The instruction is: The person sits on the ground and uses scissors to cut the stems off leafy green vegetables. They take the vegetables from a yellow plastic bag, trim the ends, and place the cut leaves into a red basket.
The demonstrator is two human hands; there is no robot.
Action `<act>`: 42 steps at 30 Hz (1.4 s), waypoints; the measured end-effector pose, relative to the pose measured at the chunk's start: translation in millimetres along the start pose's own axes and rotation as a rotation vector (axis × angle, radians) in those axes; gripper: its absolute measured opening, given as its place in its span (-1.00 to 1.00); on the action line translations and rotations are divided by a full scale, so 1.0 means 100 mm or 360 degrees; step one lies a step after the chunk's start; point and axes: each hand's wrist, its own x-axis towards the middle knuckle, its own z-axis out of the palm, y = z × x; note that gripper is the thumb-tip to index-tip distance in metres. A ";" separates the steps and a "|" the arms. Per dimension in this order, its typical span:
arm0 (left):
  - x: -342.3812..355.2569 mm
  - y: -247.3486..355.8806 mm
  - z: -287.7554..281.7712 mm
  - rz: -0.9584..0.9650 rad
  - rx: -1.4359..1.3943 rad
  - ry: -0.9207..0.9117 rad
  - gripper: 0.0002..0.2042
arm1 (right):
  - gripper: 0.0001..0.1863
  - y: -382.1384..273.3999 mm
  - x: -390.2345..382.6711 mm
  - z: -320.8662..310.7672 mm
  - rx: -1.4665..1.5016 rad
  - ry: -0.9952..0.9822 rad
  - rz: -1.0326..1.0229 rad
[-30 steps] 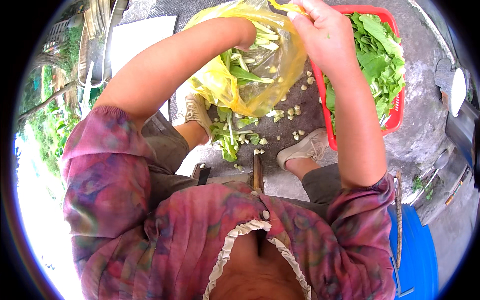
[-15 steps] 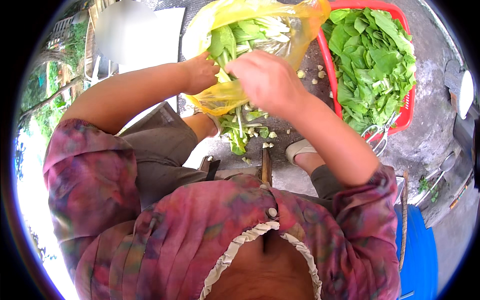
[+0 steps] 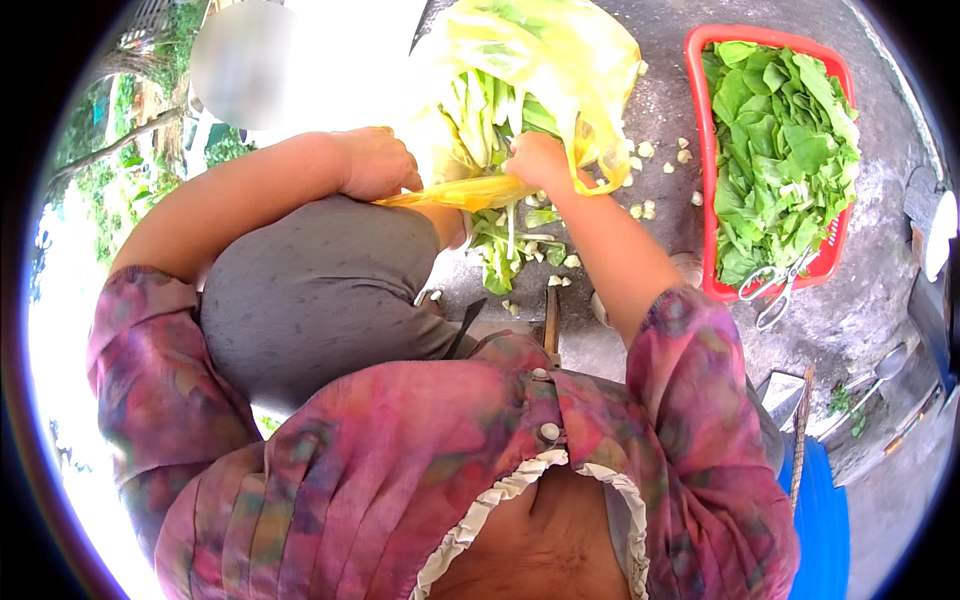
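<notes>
The left hand (image 3: 380,163) has its fingers closed on the near edge of a yellow plastic bag (image 3: 560,50). The right hand (image 3: 538,162) grips the same edge, which is stretched between both hands. The bag lies on the ground in front of the person, with leafy greens (image 3: 480,110) inside. To the right stands a red plastic basket (image 3: 704,150) full of green leaves (image 3: 780,150); scissors (image 3: 783,285) rest at its near rim. Cut stem ends (image 3: 645,150) are scattered on the ground between bag and basket.

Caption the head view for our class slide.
Left hand and right hand grip a yellow bag of greens.
</notes>
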 end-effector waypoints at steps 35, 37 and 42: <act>0.29 -0.23 0.08 -0.0233 -0.0811 0.0850 -0.84 | -0.84 -0.54 0.19 0.23 0.2054 -0.0148 0.0404; 0.32 -0.23 0.05 -0.0346 -0.0938 0.1073 -0.80 | -0.84 -0.49 0.17 0.22 0.2106 -0.0045 0.0368; 0.35 -0.19 -0.04 -0.0422 -0.0931 0.1171 -0.75 | -0.83 -0.21 0.08 -0.02 0.2243 0.0003 0.0298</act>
